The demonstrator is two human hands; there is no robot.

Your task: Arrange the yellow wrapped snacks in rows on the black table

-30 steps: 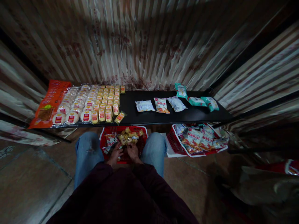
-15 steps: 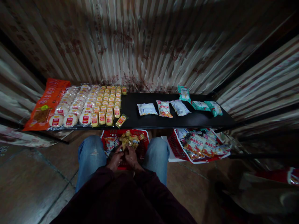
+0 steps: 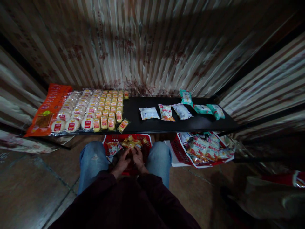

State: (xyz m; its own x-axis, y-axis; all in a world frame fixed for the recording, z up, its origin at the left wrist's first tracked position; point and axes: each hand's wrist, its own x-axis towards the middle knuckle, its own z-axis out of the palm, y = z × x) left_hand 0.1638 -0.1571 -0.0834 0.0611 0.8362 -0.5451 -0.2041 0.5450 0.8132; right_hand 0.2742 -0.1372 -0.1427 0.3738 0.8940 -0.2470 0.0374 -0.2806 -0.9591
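Observation:
Between my knees stands a red basket [image 3: 148, 140] with a white rim, holding yellow packaged snack cakes [image 3: 128, 141] and a few printed snack bags [image 3: 111, 149]. My left hand [image 3: 123, 160] and my right hand [image 3: 138, 157] meet over it, fingers closed around a yellow packaged snack cake whose lower part they cover. Ahead, on a black shelf [image 3: 147, 126], similar small yellow cakes [image 3: 111, 123] form tight rows. One yellow cake [image 3: 123, 125] lies askew by the front edge, right of those rows.
Left of the yellow cakes are rows of round white crackers [image 3: 72, 125] and an orange bag [image 3: 45, 111]. White snack bags [image 3: 149, 113] and green ones [image 3: 203, 109] lie on the shelf's right half. Below stands a second red basket [image 3: 177, 148], full of bags.
Both hands have shifted slightly within the basket and drawn closer together around the yellow cake. The view has tilted a little; the goods on the shelf stay as they were.

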